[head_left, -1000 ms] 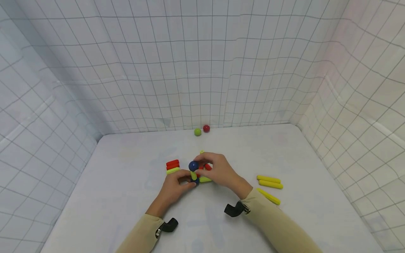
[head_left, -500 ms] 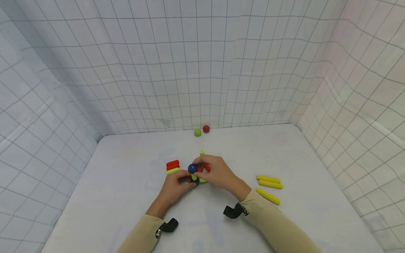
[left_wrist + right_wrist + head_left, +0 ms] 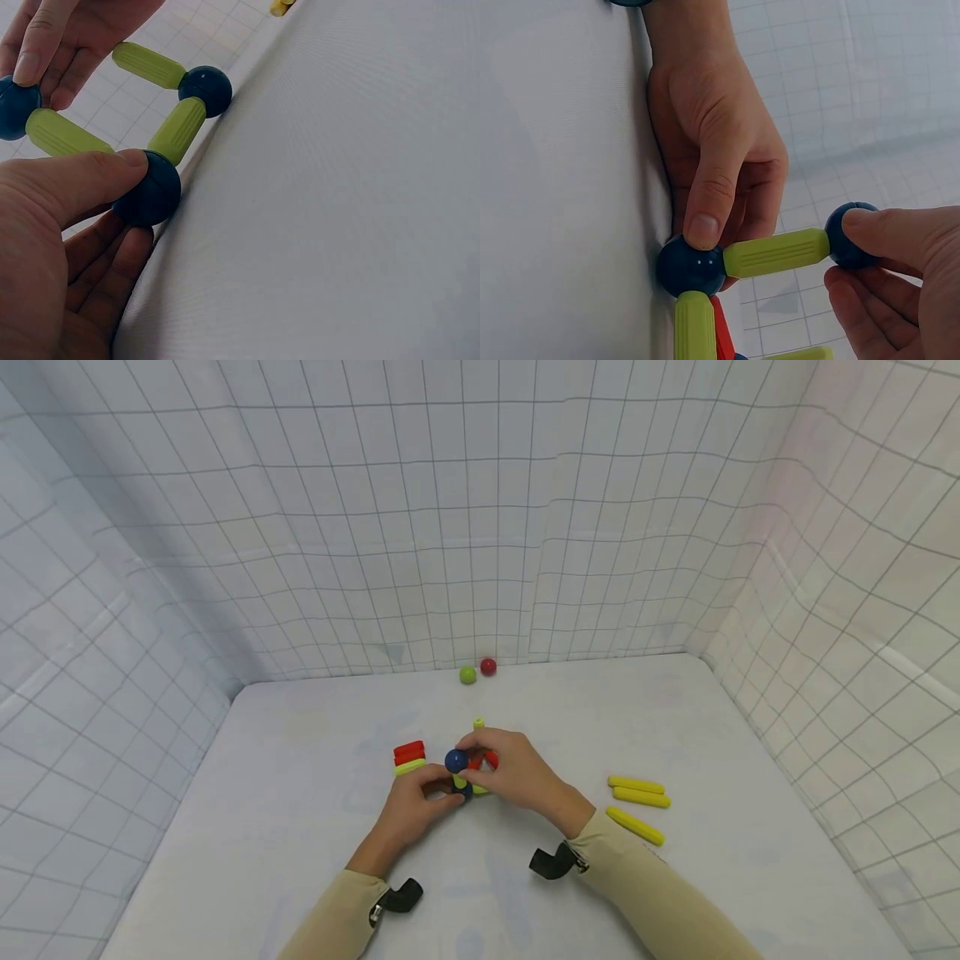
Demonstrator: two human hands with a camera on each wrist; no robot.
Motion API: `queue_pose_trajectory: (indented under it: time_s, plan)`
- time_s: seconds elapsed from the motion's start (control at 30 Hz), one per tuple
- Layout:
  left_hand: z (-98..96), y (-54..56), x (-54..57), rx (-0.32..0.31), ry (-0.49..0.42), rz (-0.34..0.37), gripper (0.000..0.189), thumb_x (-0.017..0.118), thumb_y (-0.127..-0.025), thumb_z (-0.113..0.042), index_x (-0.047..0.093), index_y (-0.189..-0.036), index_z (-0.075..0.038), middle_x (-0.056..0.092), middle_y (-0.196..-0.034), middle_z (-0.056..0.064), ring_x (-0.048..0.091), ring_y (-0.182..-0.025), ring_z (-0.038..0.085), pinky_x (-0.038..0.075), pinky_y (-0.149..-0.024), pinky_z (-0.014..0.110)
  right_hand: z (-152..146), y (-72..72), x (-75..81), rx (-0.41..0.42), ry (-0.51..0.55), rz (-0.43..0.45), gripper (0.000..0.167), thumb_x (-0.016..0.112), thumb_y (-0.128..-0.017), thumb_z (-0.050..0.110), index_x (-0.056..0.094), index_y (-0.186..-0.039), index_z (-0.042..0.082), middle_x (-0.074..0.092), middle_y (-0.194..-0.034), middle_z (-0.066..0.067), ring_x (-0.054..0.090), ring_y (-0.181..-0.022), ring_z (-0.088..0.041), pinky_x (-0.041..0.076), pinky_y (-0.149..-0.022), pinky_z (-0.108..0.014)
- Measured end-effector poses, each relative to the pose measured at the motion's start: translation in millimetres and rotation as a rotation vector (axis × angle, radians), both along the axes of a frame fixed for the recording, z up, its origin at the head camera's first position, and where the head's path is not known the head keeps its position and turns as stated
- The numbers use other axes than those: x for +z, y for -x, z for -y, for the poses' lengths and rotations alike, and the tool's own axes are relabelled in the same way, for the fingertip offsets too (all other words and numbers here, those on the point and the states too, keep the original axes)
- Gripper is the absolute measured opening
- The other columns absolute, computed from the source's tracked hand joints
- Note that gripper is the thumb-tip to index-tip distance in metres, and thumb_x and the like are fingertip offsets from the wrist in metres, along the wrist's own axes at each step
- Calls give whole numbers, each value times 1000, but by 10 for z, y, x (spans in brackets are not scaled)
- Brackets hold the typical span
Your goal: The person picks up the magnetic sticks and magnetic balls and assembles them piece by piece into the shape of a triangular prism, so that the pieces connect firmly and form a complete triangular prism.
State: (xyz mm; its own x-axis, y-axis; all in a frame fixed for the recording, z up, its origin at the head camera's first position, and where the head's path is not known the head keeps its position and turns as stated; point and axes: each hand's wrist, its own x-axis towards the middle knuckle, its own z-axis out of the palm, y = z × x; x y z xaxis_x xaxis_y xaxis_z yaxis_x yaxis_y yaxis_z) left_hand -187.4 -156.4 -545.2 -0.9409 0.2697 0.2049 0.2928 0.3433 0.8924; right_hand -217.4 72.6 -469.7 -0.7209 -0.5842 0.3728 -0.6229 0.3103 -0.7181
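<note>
My left hand [image 3: 411, 806] pinches a dark blue ball [image 3: 154, 195] low at the table, thumb on one side and fingers beneath. From that ball a yellow-green rod [image 3: 776, 253] rises to an upper blue ball [image 3: 456, 761]. My right hand [image 3: 521, 768] pinches this upper ball between thumb and fingers, and the rod's end touches it. Another yellow-green rod [image 3: 178, 131] joins the lower ball to a third blue ball [image 3: 205, 91], which bears its own upright rod [image 3: 148, 65]. Red rods [image 3: 491, 759] behind are partly hidden by my right hand.
Red rods [image 3: 409, 749] and a yellow-green rod [image 3: 409, 766] lie left of the structure. Several yellow rods [image 3: 636, 825] lie at right. A green ball [image 3: 468, 675] and a red ball [image 3: 488, 667] sit at the table's back edge, before gridded curtain walls [image 3: 375, 527].
My right hand has come down slightly with the upper blue ball, so less of the rod beneath shows. It has barely moved in the last half second. My left hand stays put.
</note>
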Motion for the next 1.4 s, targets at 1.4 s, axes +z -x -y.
queue_pose_trajectory:
  time_s: [1.4]
  plan:
    - [-9, -10, -3, 36, 27, 27, 29, 90, -88, -2, 81, -114, -13, 75, -104, -6, 72, -95, 15, 60, -95, 34, -348, 719, 590, -128, -6, -88, 29, 83, -98, 11, 75, -126, 7, 75, -117, -2, 72, -104, -18, 59, -99, -37]
